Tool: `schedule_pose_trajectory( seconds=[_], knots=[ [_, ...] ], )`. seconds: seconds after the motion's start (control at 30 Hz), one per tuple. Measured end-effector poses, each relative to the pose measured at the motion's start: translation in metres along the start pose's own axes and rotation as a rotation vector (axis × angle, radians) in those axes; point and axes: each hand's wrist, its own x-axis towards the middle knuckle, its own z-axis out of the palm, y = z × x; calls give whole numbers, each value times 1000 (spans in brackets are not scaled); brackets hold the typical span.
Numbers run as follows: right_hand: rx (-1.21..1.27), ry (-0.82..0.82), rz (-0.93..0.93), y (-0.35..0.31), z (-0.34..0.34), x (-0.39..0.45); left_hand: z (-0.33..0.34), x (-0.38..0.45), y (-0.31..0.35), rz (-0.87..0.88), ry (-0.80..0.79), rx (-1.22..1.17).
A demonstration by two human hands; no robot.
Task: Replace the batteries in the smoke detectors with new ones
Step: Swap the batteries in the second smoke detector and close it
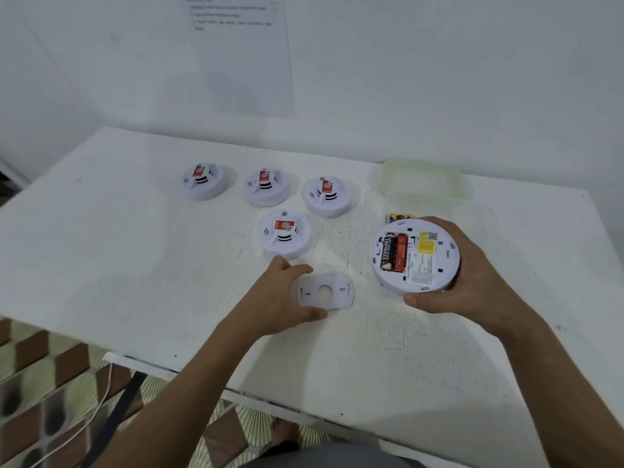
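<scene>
An opened smoke detector [416, 256] sits turned back-up in the right hand [472, 282], fingers curled around its rim, two batteries [394, 252] exposed in its bay; tilted much further, they could slip loose onto the counter [135, 248]. The left hand [280, 298] pinches the removed mounting plate [326, 292] lying on the counter. Four closed detectors [285, 235] wait behind, while spare batteries [400, 216] and a clear container [422, 179] lie half-hidden beyond the held unit, awkward to reach.

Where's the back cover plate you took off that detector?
The cover plate lies flat on the table near its front edge, gripped by the left hand, left of the opened detector.
</scene>
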Motion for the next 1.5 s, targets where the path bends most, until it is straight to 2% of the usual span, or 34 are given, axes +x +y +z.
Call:
schedule_pose_trajectory(
  seconds=[0.27,0.47,0.6,0.7,0.77,0.87,1.0,1.33,1.5],
  knots=[
    [13,-2,55,-5,19,-6,-1,11,-16,107,1,67],
    [-14,21,85,-5,35,-3,-9,3,-26,262,71,240],
    [-28,56,85,-10,50,4,-48,-9,-36,223,247,57],
    [-20,77,77,-14,64,13,-75,-11,-42,320,392,-57],
    [-18,70,71,-17,76,22,-88,-11,-40,398,418,-133],
    [-7,62,44,-23,97,35,-98,-6,-35,515,356,-220],
    [-20,76,2,-31,126,50,-104,1,-35,594,201,-208],
    [-41,74,25,-41,151,56,-121,5,-55,556,46,-126],
    [-28,41,42,-44,150,58,-128,5,-52,551,45,-114]
  ],
)
